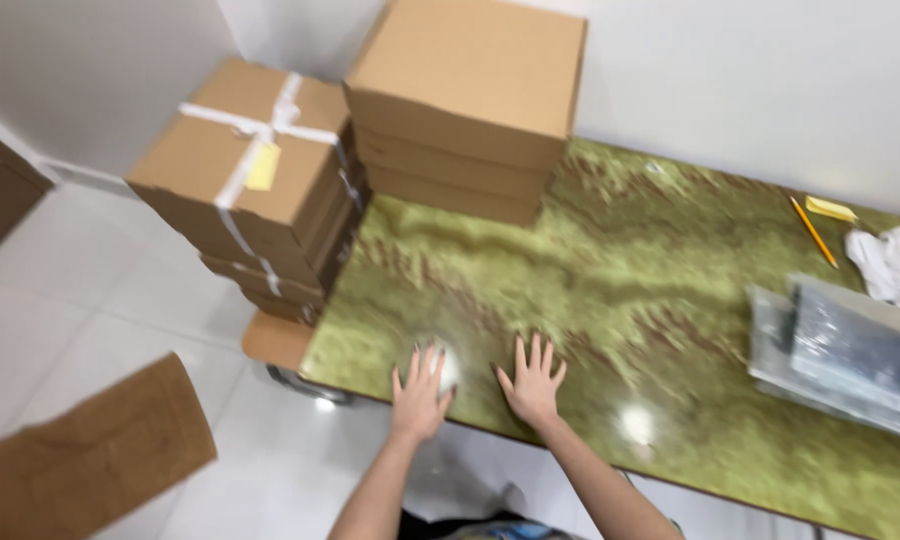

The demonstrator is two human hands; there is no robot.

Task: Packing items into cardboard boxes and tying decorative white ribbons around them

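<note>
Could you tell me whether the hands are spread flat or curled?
Spread flat: left hand and right hand lie palms down on the table.

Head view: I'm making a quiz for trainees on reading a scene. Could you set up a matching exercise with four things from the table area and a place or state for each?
Things:
1. Pencil
2. Tied boxes
3. Left hand
4. Plastic sleeves

Places or states:
A. Flat on the green table, near its front edge
B. Stacked beside the table's left end, bound with white strap
C. Far right corner, by a yellow note
D. At the right edge of the table, nearer than the white cloth

Pairs: 1-C, 2-B, 3-A, 4-D
</note>
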